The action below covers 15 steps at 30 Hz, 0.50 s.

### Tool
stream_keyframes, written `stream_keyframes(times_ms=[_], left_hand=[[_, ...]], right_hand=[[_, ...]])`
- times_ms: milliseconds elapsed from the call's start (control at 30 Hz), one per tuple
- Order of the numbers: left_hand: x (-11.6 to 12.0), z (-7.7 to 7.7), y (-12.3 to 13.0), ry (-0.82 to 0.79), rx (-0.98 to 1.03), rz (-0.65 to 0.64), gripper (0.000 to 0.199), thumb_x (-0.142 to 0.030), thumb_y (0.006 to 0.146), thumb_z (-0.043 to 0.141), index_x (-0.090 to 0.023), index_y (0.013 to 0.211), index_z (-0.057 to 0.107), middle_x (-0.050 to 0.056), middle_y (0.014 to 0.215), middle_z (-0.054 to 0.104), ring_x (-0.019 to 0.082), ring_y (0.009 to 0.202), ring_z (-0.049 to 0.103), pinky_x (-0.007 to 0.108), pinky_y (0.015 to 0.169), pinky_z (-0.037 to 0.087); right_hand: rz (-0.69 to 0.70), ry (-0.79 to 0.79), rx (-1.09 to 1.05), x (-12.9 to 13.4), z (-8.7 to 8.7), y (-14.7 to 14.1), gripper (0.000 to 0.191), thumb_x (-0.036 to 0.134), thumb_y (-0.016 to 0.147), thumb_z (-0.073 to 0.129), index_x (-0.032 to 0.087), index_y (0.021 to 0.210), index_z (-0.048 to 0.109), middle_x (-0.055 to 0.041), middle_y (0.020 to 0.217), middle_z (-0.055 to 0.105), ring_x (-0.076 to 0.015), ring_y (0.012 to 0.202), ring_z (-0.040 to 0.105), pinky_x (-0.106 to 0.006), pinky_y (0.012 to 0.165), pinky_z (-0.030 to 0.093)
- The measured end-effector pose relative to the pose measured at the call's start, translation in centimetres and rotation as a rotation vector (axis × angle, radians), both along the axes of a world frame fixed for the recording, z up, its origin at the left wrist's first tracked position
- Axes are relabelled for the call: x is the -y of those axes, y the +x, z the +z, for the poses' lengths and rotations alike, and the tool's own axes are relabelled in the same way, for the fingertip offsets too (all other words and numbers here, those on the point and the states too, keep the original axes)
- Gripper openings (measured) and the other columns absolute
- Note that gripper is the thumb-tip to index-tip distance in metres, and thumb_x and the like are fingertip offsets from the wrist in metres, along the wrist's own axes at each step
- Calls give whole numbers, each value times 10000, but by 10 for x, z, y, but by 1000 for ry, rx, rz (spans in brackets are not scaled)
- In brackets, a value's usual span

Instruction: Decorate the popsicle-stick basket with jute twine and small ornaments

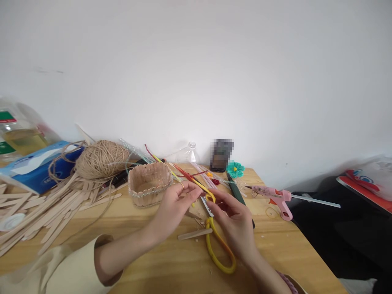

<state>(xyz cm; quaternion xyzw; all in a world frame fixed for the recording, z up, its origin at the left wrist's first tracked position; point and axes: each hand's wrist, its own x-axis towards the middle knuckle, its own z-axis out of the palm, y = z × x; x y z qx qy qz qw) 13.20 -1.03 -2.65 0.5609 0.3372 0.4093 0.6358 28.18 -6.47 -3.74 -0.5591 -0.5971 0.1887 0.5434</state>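
Observation:
A yellow pipe cleaner (210,197) is curled into a small loop between my two hands. My right hand (235,216) pinches the looped end between thumb and fingers. Just left of the loop, my left hand (180,200) is closed, thumb against fingertips, on the same pipe cleaner. Beneath both hands lie scissors (222,259) with yellow handles, their blades partly covered by my fingers. A single wooden craft stick (194,234) rests by the scissors. Beyond my left hand stands a small basket of craft sticks (147,199) with a glittery band.
A pink glue gun (277,197) lies at right near the table edge. Behind are a teal flower (235,169), a phone (221,157) and loose pipe cleaners (186,174). At left are a twine ball (102,159), a blue tissue pack (39,175) and piled craft sticks (52,212).

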Motion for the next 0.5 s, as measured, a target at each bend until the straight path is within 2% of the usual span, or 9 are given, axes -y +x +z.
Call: stream_keyframes(times_ms=[167, 333, 500], left_hand=[[-1, -1, 1, -75, 19, 51, 245, -401, 779, 638, -156, 791, 647, 43, 818, 707, 178, 815, 623, 253, 712, 463], [-4, -1, 3, -141, 54, 43, 311, -415, 753, 651, -146, 908, 675, 87, 943, 721, 200, 872, 645, 269, 724, 490], [2, 8, 2, -95, -32, -70, 308, -410, 711, 698, -159, 886, 727, 79, 908, 738, 242, 882, 664, 314, 784, 508]], right_hand=[[21, -114, -280, -1, -1, 3, 303, 314, 748, 707, 188, 1022, 683, -38, 819, 720, -164, 697, 649, -264, 597, 533], [113, -199, -471, -1, 1, 1, 331, 294, 688, 765, 218, 1000, 682, -6, 837, 714, -141, 758, 646, -243, 677, 522], [191, -341, -571, 12, 14, 8, 254, 310, 655, 786, 181, 864, 723, -5, 712, 711, -96, 593, 630, -197, 580, 509]])
